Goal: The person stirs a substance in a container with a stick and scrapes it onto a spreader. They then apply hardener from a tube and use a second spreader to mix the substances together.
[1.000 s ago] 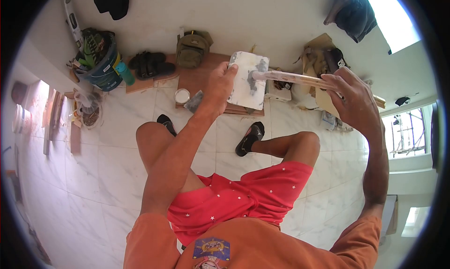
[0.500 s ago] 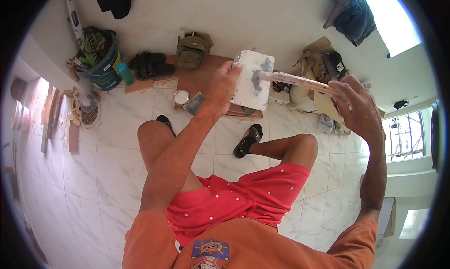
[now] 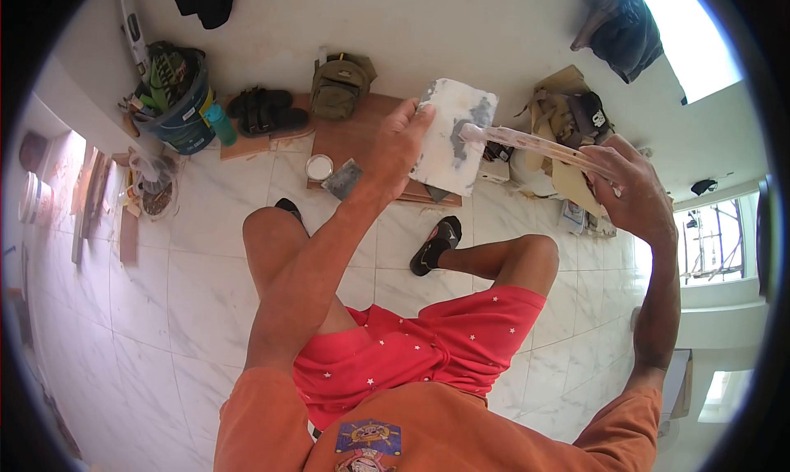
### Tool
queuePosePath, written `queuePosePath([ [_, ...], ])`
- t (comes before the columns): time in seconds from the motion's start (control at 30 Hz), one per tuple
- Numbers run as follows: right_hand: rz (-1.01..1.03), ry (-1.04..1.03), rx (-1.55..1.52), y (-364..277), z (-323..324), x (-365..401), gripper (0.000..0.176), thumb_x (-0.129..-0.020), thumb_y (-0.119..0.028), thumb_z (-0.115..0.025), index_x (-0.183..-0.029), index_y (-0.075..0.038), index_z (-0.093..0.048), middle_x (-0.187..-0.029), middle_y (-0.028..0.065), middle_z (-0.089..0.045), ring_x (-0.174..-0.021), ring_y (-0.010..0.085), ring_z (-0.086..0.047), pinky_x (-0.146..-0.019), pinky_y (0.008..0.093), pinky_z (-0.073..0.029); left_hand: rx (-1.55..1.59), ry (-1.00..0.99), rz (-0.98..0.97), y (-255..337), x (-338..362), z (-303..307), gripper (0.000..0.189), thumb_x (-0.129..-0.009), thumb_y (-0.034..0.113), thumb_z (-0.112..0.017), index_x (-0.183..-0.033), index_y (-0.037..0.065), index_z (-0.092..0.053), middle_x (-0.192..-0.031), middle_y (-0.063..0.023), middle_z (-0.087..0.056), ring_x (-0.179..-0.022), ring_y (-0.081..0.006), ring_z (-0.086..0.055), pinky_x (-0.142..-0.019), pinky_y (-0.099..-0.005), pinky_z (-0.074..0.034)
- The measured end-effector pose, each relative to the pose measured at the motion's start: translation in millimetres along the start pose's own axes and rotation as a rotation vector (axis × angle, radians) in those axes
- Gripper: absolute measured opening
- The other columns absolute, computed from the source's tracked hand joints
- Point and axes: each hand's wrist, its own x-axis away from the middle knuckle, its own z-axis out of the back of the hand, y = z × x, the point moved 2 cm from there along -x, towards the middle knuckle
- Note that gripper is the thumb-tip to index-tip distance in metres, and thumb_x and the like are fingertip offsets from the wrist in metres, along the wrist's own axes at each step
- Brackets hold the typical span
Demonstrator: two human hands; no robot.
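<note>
My left hand (image 3: 399,151) grips the left edge of a flat rectangular board (image 3: 439,161), thumb on top. White paste with grey patches covers its face. My right hand (image 3: 632,190) is closed round the far end of a long, thin, paste-smeared stick (image 3: 547,146). A whitish lump (image 3: 471,132) sits at the stick's tip, touching the board over a grey patch. Both hands are held out in front of me, above the floor.
On the tiled floor ahead are a brown board (image 3: 374,122), a backpack (image 3: 341,85), an open white tin (image 3: 318,167) and a grey plate (image 3: 343,180). Sandals (image 3: 267,111) and a filled bucket (image 3: 183,114) stand left; bags and cardboard (image 3: 559,114) lie right.
The board has shifted slightly right and tilted a little in my left hand. The stick's tip has moved slightly right and stays against the board.
</note>
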Motion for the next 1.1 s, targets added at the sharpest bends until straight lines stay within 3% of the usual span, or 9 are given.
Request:
queuePosePath([
  [0.17,0.032,-0.045,-0.002,4,2,3,0.039,-0.083,0.007,-0.067,-0.12,-0.003,-0.064,-0.098,0.0127,-0.064,-0.085,0.0263,-0.068,-0.063,0.0363,-0.056,-0.006,-0.035,-0.028,0,3,0,0.025,-0.105,0.027,-0.051,-0.117,0.005,-0.057,-0.103,-0.0034,-0.065,-0.089,-0.0085,-0.066,-0.077,-0.0283,-0.059],
  [0.47,0.061,-0.042,-0.006,3,2,-2,0.04,-0.082,0.009,-0.066,-0.12,-0.002,-0.065,-0.094,0.0112,-0.063,-0.079,0.0242,-0.067,-0.061,0.0358,-0.055,0.036,-0.051,-0.025,7,3,0,0.024,-0.105,0.026,-0.051,-0.116,0.006,-0.058,-0.102,-0.0026,-0.065,-0.088,-0.008,-0.066,-0.077,-0.0282,-0.059],
  [0.57,-0.015,-0.028,-0.022,0,0,-1,0.028,-0.086,-0.003,-0.068,-0.114,-0.002,-0.069,-0.091,0.0094,-0.062,-0.077,0.0249,-0.065,-0.068,0.0397,-0.051,0.043,-0.056,-0.028,6,4,0,0.023,-0.105,0.026,-0.052,-0.116,0.006,-0.058,-0.102,-0.0026,-0.065,-0.088,-0.0081,-0.066,-0.077,-0.0285,-0.059],
  [1.1,0.0,0.011,0.01,1,-10,-1,0.025,-0.09,-0.003,-0.065,-0.115,-0.002,-0.067,-0.092,0.0106,-0.058,-0.077,0.0274,-0.064,-0.069,0.0404,-0.051,0.069,-0.018,0.0,5,3,0,0.024,-0.105,0.026,-0.052,-0.117,0.005,-0.057,-0.103,-0.0037,-0.066,-0.09,-0.0098,-0.067,-0.078,-0.0297,-0.061],
])
